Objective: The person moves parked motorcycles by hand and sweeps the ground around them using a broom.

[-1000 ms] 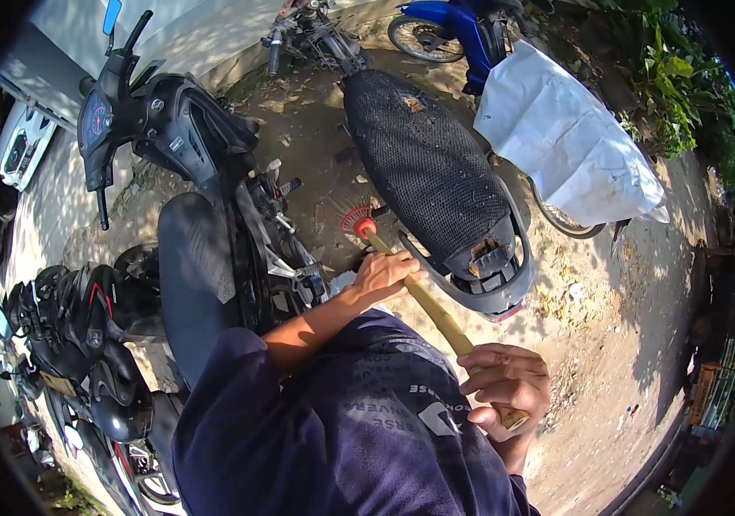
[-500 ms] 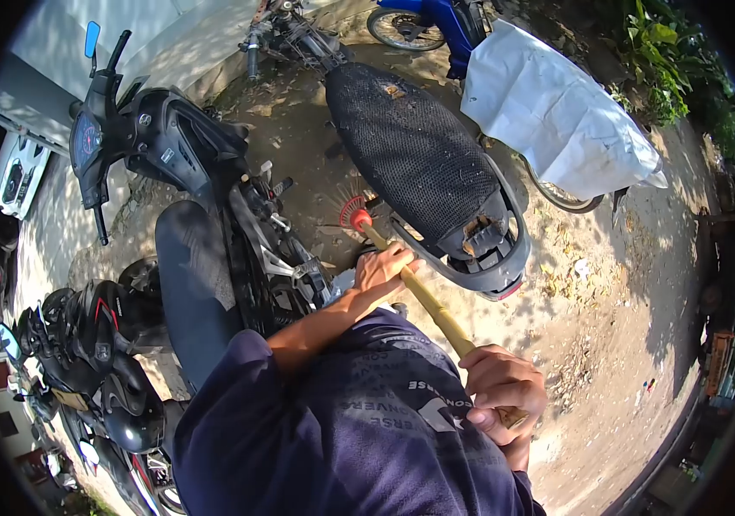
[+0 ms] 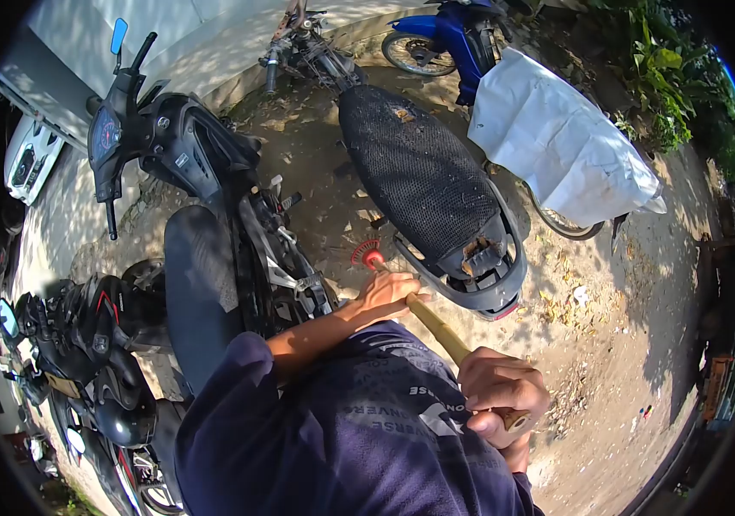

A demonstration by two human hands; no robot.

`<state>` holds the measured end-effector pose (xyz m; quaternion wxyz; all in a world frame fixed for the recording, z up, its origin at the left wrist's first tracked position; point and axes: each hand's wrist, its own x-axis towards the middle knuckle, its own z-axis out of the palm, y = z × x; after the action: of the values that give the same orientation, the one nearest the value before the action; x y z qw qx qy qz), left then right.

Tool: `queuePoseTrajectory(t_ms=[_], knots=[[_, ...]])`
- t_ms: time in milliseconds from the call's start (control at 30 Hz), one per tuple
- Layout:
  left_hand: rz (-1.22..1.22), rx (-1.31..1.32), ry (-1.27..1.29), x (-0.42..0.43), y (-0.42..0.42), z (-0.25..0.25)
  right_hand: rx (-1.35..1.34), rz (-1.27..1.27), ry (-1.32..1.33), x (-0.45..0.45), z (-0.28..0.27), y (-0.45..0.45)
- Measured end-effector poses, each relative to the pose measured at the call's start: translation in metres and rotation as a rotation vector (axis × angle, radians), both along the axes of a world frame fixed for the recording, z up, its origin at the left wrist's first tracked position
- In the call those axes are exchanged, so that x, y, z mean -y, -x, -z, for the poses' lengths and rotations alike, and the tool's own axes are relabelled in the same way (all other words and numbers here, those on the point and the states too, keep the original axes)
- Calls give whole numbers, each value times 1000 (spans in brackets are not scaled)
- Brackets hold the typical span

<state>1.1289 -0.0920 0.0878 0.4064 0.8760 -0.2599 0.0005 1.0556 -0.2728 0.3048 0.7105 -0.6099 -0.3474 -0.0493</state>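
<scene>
A broom with a yellow bamboo pole (image 3: pixel 441 331) slants across my front. Its red fan-shaped head (image 3: pixel 373 258) is low between two motorbikes, and its thin bristles blur against the ground. My left hand (image 3: pixel 389 294) is wrapped round the pole close to the head. Around the pole's upper end, beside my shirt, my right hand (image 3: pixel 505 394) is closed, with the cut tip poking out below the fingers. Just beyond the head stands a motorbike with a black mesh-covered seat (image 3: pixel 419 163).
At the left stands a black motorbike (image 3: pixel 200 284), close to my left arm. Several more motorbikes (image 3: pixel 110 361) are parked behind it. A white sheet (image 3: pixel 557 138) covers part of a blue motorbike (image 3: pixel 432 34). Dry leaves (image 3: pixel 557 301) litter the ground at right.
The broom head has come nearer to my body, and my left hand has moved back with it. My right hand has barely moved. The whole view has shifted slightly.
</scene>
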Motion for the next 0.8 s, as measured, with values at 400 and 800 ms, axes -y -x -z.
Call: queuePoseTrajectory(t_ms=[400,800], knots=[[-331,98,-96,-54,-19,-42,139,-345,-6,-32,-19,-59],[-570,514,8,-139,-182,-16,75,-490,-44,-142,-35,-239]])
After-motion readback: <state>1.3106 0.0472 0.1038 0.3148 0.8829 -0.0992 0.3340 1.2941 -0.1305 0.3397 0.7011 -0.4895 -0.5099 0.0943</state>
